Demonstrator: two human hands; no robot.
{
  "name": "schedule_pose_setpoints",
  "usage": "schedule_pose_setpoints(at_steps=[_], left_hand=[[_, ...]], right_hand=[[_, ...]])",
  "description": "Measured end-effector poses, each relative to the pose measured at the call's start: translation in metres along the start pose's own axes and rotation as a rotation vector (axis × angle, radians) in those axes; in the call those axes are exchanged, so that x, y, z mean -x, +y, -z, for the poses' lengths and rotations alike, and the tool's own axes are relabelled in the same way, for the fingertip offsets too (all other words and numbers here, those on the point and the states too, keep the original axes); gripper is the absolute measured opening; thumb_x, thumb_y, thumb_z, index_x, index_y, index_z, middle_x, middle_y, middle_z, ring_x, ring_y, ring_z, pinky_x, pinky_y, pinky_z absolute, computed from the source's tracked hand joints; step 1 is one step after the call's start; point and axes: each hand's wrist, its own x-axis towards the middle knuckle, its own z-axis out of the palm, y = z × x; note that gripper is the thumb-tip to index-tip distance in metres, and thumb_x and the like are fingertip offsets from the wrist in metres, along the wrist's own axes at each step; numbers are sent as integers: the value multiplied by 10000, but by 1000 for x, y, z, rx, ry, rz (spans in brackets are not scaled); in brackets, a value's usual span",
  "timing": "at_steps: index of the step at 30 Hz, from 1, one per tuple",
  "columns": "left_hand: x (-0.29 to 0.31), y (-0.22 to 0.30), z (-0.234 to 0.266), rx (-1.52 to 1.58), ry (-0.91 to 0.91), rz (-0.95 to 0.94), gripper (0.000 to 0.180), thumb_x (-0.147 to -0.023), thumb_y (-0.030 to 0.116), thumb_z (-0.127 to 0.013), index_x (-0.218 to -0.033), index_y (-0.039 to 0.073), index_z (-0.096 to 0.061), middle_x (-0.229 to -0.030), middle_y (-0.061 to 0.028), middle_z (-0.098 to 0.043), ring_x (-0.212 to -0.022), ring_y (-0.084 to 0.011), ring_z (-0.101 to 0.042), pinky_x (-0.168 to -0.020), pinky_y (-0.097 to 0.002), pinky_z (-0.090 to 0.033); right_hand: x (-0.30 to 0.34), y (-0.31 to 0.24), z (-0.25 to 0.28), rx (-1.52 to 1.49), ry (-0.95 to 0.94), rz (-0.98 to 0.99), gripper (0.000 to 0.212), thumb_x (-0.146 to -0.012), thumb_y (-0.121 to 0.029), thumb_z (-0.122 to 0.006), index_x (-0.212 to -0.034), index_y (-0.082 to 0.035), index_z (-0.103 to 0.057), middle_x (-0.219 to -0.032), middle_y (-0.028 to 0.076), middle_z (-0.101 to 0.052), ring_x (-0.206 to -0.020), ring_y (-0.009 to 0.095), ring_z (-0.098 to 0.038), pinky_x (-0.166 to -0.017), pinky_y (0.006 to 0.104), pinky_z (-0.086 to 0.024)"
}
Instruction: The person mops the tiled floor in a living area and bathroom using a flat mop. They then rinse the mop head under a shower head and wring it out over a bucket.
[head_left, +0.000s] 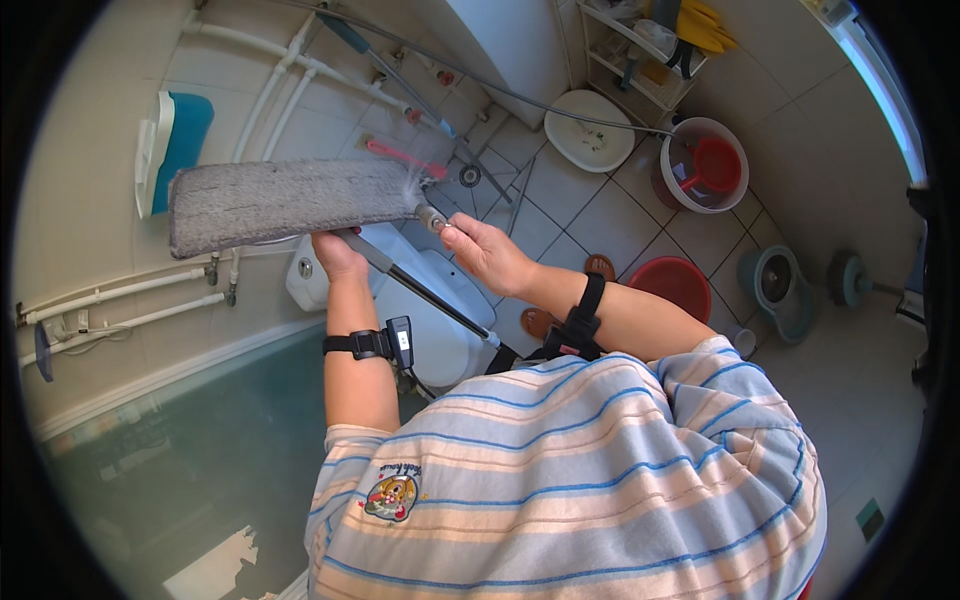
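I look down into a small tiled washroom, its pale floor [572, 215] spreading ahead of the right hand [487, 252] and to its right, with a white toilet [425, 345] below and between the two arms. Past the right hand, on its far right side, stand a bucket [672, 192] with a red dipper [716, 163] in it and, nearer, a red basin [690, 283]. My right hand is curled snugly around a spray nozzle [432, 217], and water [412, 185] splashes where it meets the near end of the flat mop [290, 205]. The left hand [340, 257] sits under the pad, apparently closed on the mop's neck, though the pad hides most of its fingers from me. If that one-handed hold is loose, I judge the soaked, top-heavy head could roll or tip, since its weight hangs out beyond the left hand; a jet off the pad's edge could also wet the floor and make it slippery. The pad's long axis runs crosswise, from just beyond the right hand, over the left and well out past it, while the pole [432, 297] slants back from the left hand toward the body, passing under the right forearm.
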Motion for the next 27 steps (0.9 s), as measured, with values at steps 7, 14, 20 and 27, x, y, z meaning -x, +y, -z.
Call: schedule_pose_setpoints(at_steps=[7, 14, 20, 27], left_hand=[[1, -2, -2, -22, -28, -22, 264, -907, 324, -458, -903, 90, -581, -775, -42, -593, -636, -157, -520, -540, -282, -390], [2, -3, -5, -21, -7, -1, 295, -918, 367, -440, -910, 105, -575, -769, -33, -590, -634, -152, -517, -539, -281, -391], [2, -4, -8, 3, -41, 18, 266, -913, 332, -448, -895, 102, -580, -762, -32, -587, -628, -151, -509, -536, -280, -376], [2, -8, -12, -13, -53, 24, 291, -911, 388, -446, -908, 125, -569, -754, -24, -583, -623, -143, -515, -515, -274, -380]], right_hand=[[-14, -1, 13, -163, 50, -29, 379, -992, -450, -394, -896, -92, -476, -606, -18, -384, -529, 65, -349, -475, 217, -300], [-10, 0, 26, -178, 131, -69, 387, -992, -457, -387, -900, -94, -483, -611, -18, -390, -528, 68, -347, -478, 213, -293], [-7, -15, 12, -151, -92, 25, 394, -989, -466, -389, -894, -93, -477, -614, -23, -391, -533, 62, -354, -484, 212, -301], [-20, -24, 10, -163, 82, -6, 396, -991, -452, -391, -879, -83, -481, -601, -23, -377, -529, 71, -353, -478, 230, -303]])
